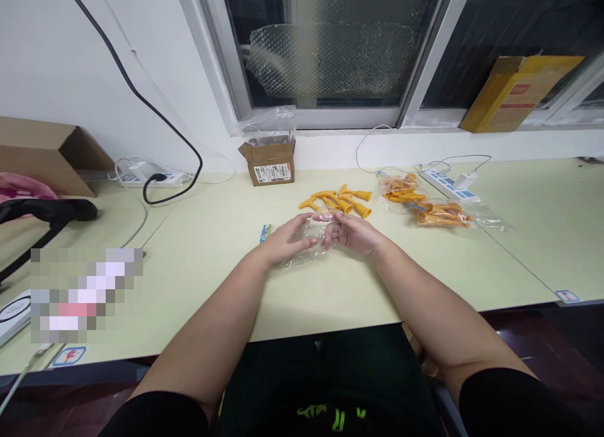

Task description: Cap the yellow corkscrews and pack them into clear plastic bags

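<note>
A clear plastic bag (pixel 309 251) with a colourful header label (pixel 265 233) is stretched between my two hands just above the table. My left hand (pixel 289 239) grips the bag's left side, thumb below and fingers curved above. On the other side, my right hand (pixel 355 233) has its thumb on the bag's film, its bent fingers seen close to or through the plastic. Whether those fingers are inside the bag is hard to make out. Just beyond my hands lies a loose pile of orange-yellow plastic pieces (pixel 362 209), some with a curved handle and a hollow cone end.
To the right lie bags of similar orange pieces (pixel 443 215), near a power strip (pixel 450 185). An open cardboard box (pixel 270 163) stands against the wall. At left are another power strip (pixel 172 180), a black cable (pixel 165 119) and a large carton (pixel 35 148).
</note>
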{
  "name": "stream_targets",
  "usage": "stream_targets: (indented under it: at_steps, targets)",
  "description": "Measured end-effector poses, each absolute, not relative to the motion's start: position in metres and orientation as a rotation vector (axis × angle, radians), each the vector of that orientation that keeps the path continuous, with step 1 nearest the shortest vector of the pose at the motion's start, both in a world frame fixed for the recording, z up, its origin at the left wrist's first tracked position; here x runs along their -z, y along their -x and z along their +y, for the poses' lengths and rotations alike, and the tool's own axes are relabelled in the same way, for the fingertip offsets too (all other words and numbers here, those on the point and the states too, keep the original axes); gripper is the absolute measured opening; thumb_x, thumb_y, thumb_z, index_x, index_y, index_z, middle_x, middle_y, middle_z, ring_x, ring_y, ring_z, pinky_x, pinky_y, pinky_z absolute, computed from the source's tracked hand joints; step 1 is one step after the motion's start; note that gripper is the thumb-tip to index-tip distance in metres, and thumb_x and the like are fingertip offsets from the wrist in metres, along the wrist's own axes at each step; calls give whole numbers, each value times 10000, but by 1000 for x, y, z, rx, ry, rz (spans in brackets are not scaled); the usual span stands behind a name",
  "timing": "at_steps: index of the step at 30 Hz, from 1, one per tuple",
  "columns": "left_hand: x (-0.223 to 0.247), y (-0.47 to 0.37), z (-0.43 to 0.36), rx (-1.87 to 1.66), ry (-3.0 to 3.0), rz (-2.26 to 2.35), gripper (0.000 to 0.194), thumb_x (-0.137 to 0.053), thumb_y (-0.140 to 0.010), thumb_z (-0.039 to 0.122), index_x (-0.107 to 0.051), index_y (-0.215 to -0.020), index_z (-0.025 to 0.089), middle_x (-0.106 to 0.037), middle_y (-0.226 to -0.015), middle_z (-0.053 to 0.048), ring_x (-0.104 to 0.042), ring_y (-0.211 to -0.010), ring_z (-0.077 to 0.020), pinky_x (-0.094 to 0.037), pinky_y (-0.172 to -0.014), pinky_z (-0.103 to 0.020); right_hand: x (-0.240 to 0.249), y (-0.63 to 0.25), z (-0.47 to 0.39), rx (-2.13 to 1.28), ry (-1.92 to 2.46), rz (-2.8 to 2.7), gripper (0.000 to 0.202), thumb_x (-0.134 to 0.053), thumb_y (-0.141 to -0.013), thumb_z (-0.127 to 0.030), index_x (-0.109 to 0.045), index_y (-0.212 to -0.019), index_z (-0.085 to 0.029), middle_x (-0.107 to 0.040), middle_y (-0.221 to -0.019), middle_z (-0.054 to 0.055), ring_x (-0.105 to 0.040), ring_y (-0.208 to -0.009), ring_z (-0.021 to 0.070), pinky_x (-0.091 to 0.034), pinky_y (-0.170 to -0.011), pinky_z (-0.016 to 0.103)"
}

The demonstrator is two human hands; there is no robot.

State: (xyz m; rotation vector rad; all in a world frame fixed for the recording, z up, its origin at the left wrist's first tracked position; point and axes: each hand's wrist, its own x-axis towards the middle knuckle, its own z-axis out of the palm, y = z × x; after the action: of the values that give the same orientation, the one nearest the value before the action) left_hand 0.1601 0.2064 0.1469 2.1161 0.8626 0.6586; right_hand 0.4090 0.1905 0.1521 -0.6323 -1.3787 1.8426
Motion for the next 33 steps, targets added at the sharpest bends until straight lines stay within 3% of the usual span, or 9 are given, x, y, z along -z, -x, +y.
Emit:
stream_targets:
  at_steps: [2,7,10,13,17,23,28,33]
  targets:
    - [-146,-159,206,-660,-2112,903,754,-652,-911,615,-447,-1542,256,-472,-1622,-99,-434,-1497,-363,-351,-1234,-493,-151,-411,191,-1834,633,-1409,475,-737,-873,-586,-716,-1178,-222,-746,-852,44,-721,-793,199,-599,-829,387]
    - [-145,-160,205,-604,-2139,931,838,-690,-880,627,-406,-1578,259,-504,-1591,-126,-460,-1481,-365,-418,-1180,-495,-140,-408,191,-1710,777,-1717,424,-832,-801,-460,-737,-1097,-172,-750,-864,48,-701,-734,172,-551,-597,258]
    - [-146,-164,202,-567,-2200,928,874,-725,-850,632,-410,-1580,268,-501,-1590,-131,-462,-1475,-369,-406,-1187,-514,-130,-396,191,-1465,793,-1950,360,-822,-795,-401,-754,-1060,-168,-759,-917,57,-714,-815,204,-584,-747,326]
    - [-148,-172,197,-569,-2271,892,870,-728,-845,628,-422,-1579,276,-490,-1591,-126,-473,-1459,-362,-391,-1195,-524,-123,-376,193,-1096,742,-2173,303,-834,-761,-349,-772,-1009,-188,-750,-1103,92,-694,-1084,291,-555,-962,411]
    - [-154,-182,189,-584,-2356,861,831,-741,-836,607,-471,-1554,289,-549,-1527,-114,-522,-1403,-355,-399,-1178,-521,-118,-357,194,-910,705,-2330,475,-883,-712,-380,-750,-1142,-230,-707,-1240,83,-596,-1288,338,-475,-1116,437]
    - [-169,-184,180,-554,-2432,890,933,-808,-739,652,-482,-1545,311,-568,-1522,-95,-495,-1422,-383,-337,-1210,-553,-116,-363,194,-888,722,-2372,1049,-922,-659,-493,-454,-1546,-183,-512,-1532,175,-489,-1427,389,-433,-1168,521]
    - [-167,-164,192,-492,-2287,874,1132,-887,-635,636,-393,-1602,317,-436,-1639,-119,-440,-1481,-400,-391,-1189,-549,-124,-377,191,-924,645,-2318,936,-918,-675,-486,-542,-1490,-221,-555,-1514,151,-523,-1412,374,-408,-1187,530]
    - [-161,-148,205,-410,-2175,893,1096,-891,-651,597,-411,-1594,313,-467,-1623,-126,-486,-1450,-406,-421,-1169,-555,-135,-388,185,-972,671,-2248,833,-940,-676,-432,-612,-1426,-279,-625,-1456,116,-581,-1349,351,-441,-1154,533]
